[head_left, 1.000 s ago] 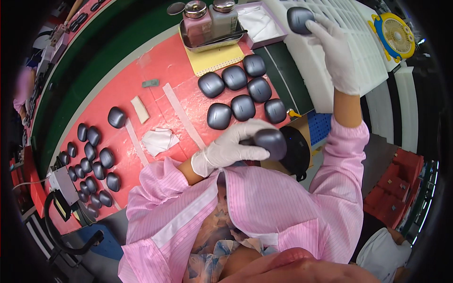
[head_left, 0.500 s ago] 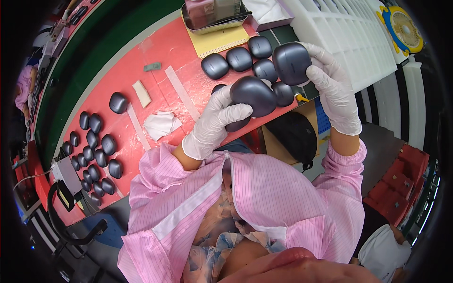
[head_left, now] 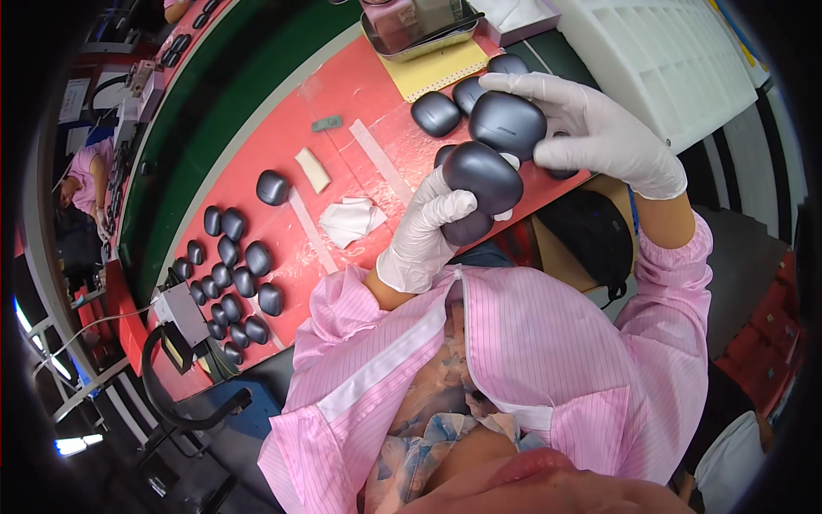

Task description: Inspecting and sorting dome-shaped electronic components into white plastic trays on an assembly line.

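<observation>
Both my hands wear white gloves over the red-topped bench. In my left hand, closed round its lower left side, is a dark grey, glossy, rounded earbud case. My right hand grips a second earbud case between thumb and fingers, just above the first; the two overlap in view, and I cannot tell whether they touch. Beyond them lie more such cases, among them a near one and a far one. Another case shows partly below my left-hand one. Some are hidden by my hands.
Several loose cases lie at the left, by a boxy grey device. A white cloth, beige block and grey-green piece sit mid-bench. Behind are a yellow notepad and metal tray; white foam-like trays stand right.
My right hand has brought its case left and down, closer to the one in my left hand. The whole view has shifted, so the bench appears farther right.
</observation>
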`<state>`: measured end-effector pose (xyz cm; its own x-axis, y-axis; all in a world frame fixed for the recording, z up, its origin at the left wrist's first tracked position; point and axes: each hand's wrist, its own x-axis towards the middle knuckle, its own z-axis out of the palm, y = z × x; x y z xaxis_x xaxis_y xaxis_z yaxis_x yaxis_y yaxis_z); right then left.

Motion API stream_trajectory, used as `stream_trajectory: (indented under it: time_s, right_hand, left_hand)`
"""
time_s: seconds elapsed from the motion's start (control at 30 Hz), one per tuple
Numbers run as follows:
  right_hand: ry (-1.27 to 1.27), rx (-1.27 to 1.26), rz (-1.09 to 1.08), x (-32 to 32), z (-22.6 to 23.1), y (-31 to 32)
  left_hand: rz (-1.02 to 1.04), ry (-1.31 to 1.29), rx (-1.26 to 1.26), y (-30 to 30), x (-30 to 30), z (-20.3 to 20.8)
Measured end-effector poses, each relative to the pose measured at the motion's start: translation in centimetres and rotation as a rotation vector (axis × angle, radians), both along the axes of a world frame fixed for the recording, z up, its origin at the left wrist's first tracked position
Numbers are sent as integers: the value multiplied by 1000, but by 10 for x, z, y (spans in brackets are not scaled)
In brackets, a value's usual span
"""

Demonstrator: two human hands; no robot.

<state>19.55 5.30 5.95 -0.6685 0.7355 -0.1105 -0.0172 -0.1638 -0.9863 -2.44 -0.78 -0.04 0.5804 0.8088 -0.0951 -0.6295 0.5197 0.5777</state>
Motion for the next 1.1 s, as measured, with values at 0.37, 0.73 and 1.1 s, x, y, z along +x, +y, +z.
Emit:
stream_trajectory:
  time_s: [0.37, 0.73, 1.1]
  right_hand:
    - [-427, 944, -223, -26, -4, -24]
    - [-1407, 970, -790, 164, -39, 205]
    - [-1655, 844, -741, 102, -17, 192]
  left_hand:
    - [24, -6, 1, -4, -7, -3]
    - [86, -356, -68, 27, 4, -14]
    - [151, -304, -30, 31, -7, -17]
